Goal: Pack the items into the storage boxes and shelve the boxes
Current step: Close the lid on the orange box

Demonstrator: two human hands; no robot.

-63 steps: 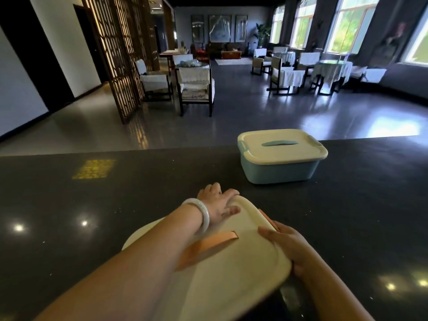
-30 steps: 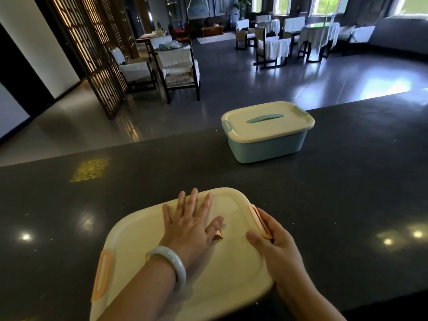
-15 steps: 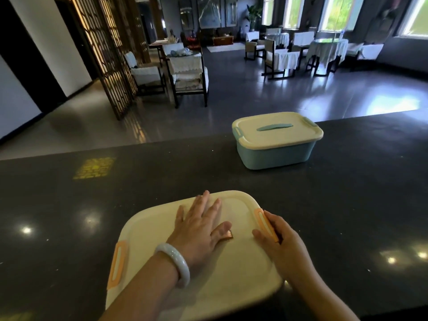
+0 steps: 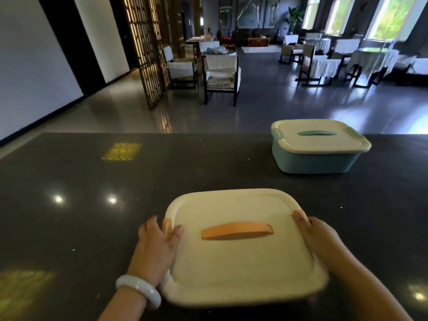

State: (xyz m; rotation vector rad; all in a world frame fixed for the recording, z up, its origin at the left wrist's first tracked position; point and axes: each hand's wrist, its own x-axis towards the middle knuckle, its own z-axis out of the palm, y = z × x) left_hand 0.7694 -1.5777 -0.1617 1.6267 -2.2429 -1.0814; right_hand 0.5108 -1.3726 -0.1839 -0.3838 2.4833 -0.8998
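Note:
A storage box with a cream lid [image 4: 240,262] and an orange handle [image 4: 237,230] sits close to me on the dark counter [image 4: 92,216]. My left hand [image 4: 156,250] grips its left side at the orange clip, thumb on the lid. My right hand [image 4: 318,237] grips the right edge, fingers wrapped over the rim. A second box [image 4: 317,147], blue with a cream lid and blue handle, stands closed at the counter's far right edge. The body of the near box is hidden under its lid.
Beyond the counter's far edge lies a grey floor with dark-framed chairs [image 4: 221,77] and cloth-covered tables [image 4: 370,59]. A wooden lattice screen [image 4: 148,47] stands at the left. Ceiling-light glints dot the counter surface.
My left hand left the middle of the lid and now grips the left side at the clip. The handle is uncovered. The box sits squarer to me.

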